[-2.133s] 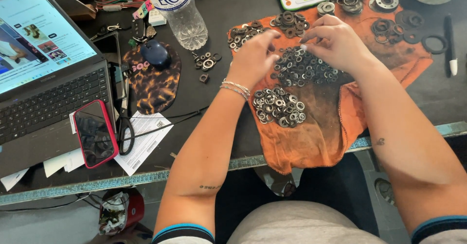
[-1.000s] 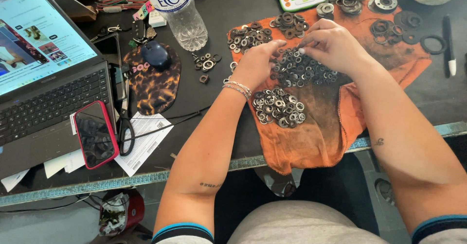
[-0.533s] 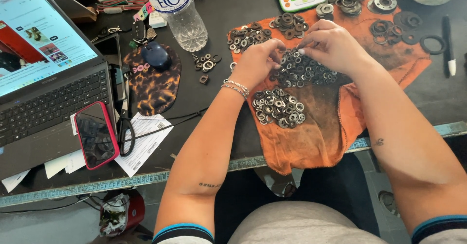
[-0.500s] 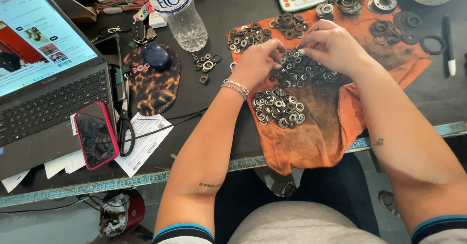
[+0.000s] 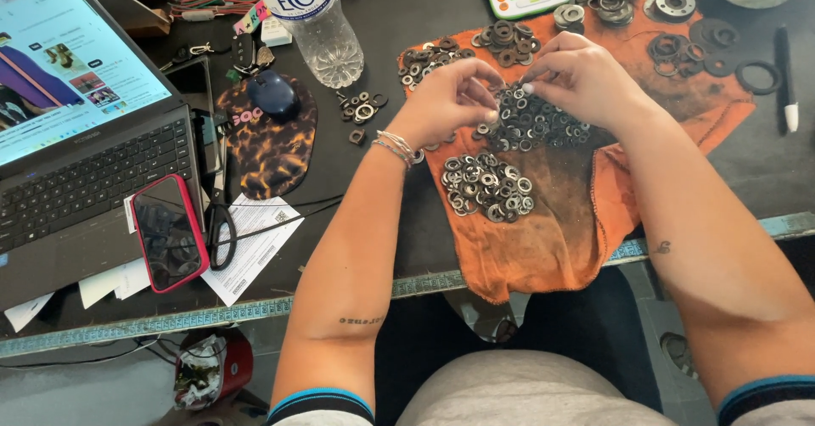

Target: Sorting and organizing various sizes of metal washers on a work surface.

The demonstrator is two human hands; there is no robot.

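Orange cloth (image 5: pixel 594 214) bears washer piles (image 5: pixel 488 187); both hands (image 5: pixel 446 103) pick there.

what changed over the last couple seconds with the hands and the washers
Little. The left hand and right hand have drawn closer, fingertips now meeting over the middle pile of washers, seemingly pinching one; earlier the left hand lay flatter on it. The laptop screen shows a different page. The orange cloth, lower washer pile, phone and bottle stayed put.
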